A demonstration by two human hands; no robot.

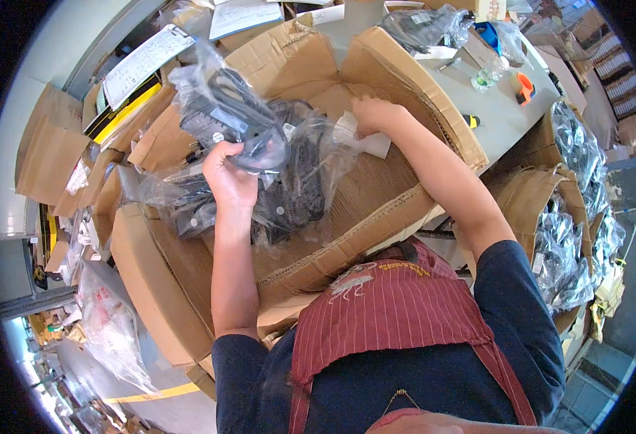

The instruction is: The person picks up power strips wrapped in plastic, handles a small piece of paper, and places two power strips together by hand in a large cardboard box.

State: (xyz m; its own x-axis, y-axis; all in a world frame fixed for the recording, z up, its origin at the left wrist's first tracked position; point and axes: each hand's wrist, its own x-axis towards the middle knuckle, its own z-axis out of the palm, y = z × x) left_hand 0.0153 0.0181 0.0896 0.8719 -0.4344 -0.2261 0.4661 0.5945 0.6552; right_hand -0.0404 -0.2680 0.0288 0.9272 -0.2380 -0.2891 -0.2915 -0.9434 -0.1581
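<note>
My left hand (230, 173) is closed on a clear plastic bag (235, 119) with a black cable and what looks like a black power adapter inside, held up over the left half of an open cardboard box (376, 199). Below it, several more bagged black items (296, 181) lie in the box. Over the box's far right part, my right hand (377, 116) has its fingers curled at a white piece of paper (361, 137). The fingertips are partly hidden, but the paper appears gripped by them.
A grey table (510, 130) beyond the box bears an orange tape dispenser (525, 88), a small bottle (486, 78) and bagged items (426, 29). At right stand cartons (528, 192) full of bagged goods. Clipped papers (148, 65) and opened cartons (57, 145) crowd the left.
</note>
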